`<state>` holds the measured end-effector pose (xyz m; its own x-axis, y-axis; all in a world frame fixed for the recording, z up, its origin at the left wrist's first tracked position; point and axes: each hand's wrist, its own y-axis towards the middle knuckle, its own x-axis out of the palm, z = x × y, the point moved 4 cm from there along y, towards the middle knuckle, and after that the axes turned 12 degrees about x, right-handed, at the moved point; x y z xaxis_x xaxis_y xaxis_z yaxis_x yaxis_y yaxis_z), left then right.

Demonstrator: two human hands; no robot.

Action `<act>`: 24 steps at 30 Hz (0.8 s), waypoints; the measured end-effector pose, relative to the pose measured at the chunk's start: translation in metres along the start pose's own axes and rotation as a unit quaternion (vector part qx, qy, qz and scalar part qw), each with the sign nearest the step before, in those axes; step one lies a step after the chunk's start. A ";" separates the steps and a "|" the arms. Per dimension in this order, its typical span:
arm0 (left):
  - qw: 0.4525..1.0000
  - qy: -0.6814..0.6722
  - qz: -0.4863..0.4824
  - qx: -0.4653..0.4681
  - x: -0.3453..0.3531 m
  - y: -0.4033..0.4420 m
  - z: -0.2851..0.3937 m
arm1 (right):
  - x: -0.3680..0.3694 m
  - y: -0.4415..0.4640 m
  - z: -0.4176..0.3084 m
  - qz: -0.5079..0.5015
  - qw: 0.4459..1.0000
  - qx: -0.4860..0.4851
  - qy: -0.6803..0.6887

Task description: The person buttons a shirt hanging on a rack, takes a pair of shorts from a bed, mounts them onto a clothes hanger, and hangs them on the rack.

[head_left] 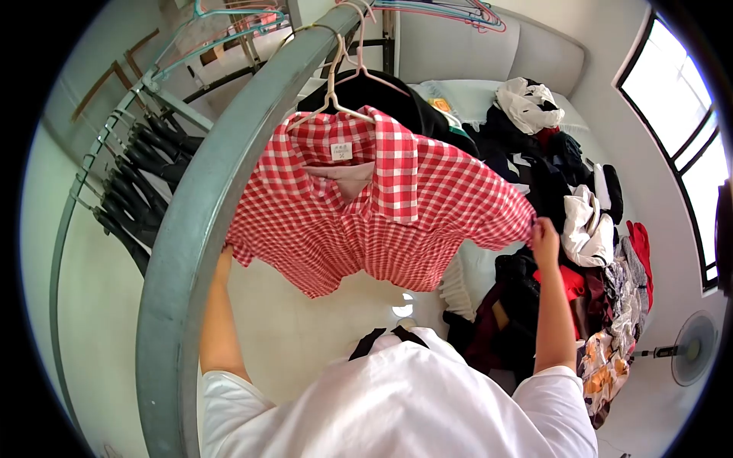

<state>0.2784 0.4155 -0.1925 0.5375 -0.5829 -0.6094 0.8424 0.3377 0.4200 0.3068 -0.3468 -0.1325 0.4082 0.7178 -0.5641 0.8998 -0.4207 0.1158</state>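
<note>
A red-and-white checked shirt [458, 179] hangs in front of me on a light-coloured hanger [331, 99], its collar upright and a white label [341, 151] inside the neck. My right hand [545, 243] is closed on the end of the sleeve at the right and holds it out sideways. At the opposite sleeve end is my left hand [227, 253], mostly behind the grey metal rail [179, 267]; its fingers are hidden. Directly behind the shirt, a black garment [393, 95] hangs on a pink hanger [362, 65].
Piled clothes [527, 168] cover much of the bed [473, 95] at the right. Black hangers [134, 183] hang on a thinner rack [65, 221] to the left, coloured hangers [458, 11] at the top. A fan [693, 349] stands at lower right, below the window [672, 84].
</note>
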 end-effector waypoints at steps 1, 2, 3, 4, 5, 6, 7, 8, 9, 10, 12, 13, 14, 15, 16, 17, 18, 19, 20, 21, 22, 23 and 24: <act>1.000 0.001 0.005 -0.003 0.004 -0.008 0.005 | 0.010 -0.011 0.006 0.031 0.997 -0.051 -0.051; 0.999 0.036 0.020 0.019 0.008 -0.017 0.004 | 0.023 -0.019 0.033 0.055 0.988 -0.111 -0.095; 0.996 0.068 0.034 0.044 0.019 -0.031 -0.003 | 0.038 -0.036 0.051 0.051 0.985 -0.051 -0.159; 0.999 -0.034 0.036 -0.007 0.039 -0.043 -0.044 | 0.053 -0.054 0.068 0.032 0.977 -0.035 -0.206; 0.990 -0.119 0.040 -0.057 0.056 -0.058 -0.053 | 0.075 -0.069 0.109 0.030 0.993 0.002 -0.113; 0.976 -0.161 0.020 -0.143 0.067 -0.070 -0.048 | 0.088 -0.092 0.114 -0.013 0.984 0.101 -0.148; 0.953 -0.198 -0.002 -0.228 0.076 -0.082 -0.036 | 0.103 -0.113 0.122 -0.044 0.980 0.151 -0.125; 0.925 -0.248 -0.007 -0.287 0.081 -0.092 -0.013 | 0.119 -0.131 0.130 -0.075 0.972 0.198 -0.099; 0.891 -0.294 -0.013 -0.346 0.086 -0.099 0.003 | 0.129 -0.145 0.125 -0.072 0.982 0.167 -0.051; 0.892 -0.297 -0.028 -0.339 0.089 -0.102 0.002 | 0.138 -0.154 0.117 -0.068 0.989 0.134 -0.005; 0.807 -0.485 -0.056 -0.332 0.099 -0.106 0.004 | 0.138 -0.163 0.070 -0.051 0.989 0.092 0.104; 0.807 -0.486 -0.069 -0.329 0.103 -0.105 0.006 | 0.136 -0.166 0.049 -0.062 0.985 0.094 0.133; 0.818 -0.468 -0.063 -0.328 0.105 -0.103 0.008 | 0.135 -0.166 0.033 -0.074 0.979 0.095 0.163; 0.829 -0.450 -0.056 -0.326 0.107 -0.102 0.009 | 0.137 -0.165 0.026 -0.093 0.977 0.089 0.167; 0.830 -0.449 -0.066 -0.323 0.110 -0.101 0.010 | 0.140 -0.164 0.024 -0.114 0.975 0.082 0.171; 0.845 -0.423 -0.062 -0.322 0.113 -0.102 0.010 | 0.148 -0.163 0.034 -0.137 0.979 0.069 0.133; 0.859 -0.396 -0.057 -0.320 0.115 -0.106 0.008 | 0.143 -0.165 0.030 -0.134 0.976 0.089 0.143; 0.864 -0.372 -0.030 -0.338 0.121 -0.116 -0.001 | 0.144 -0.164 0.038 -0.139 0.976 0.087 0.146; 0.862 -0.348 -0.019 -0.368 0.131 -0.130 -0.008 | 0.142 -0.161 0.047 -0.145 0.975 0.083 0.150; 0.856 -0.311 -0.020 -0.413 0.148 -0.149 -0.027 | 0.138 -0.158 0.058 -0.140 0.975 0.083 0.150; 0.852 -0.293 -0.083 -0.426 0.172 -0.173 -0.053 | 0.134 -0.155 0.071 -0.133 0.974 0.101 0.152; 0.822 -0.336 -0.131 -0.441 0.186 -0.201 -0.015 | 0.128 -0.150 0.082 -0.126 0.973 0.119 0.155; 0.744 -0.465 -0.248 -0.411 0.215 -0.228 -0.009 | 0.118 -0.143 0.090 -0.120 0.973 0.119 0.158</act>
<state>0.2021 0.2203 -0.4254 0.2148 -0.9171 0.3359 0.8730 0.0260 -0.4871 0.2121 -0.2518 -0.2897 0.2510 0.9304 -0.2673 0.9295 -0.3087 -0.2017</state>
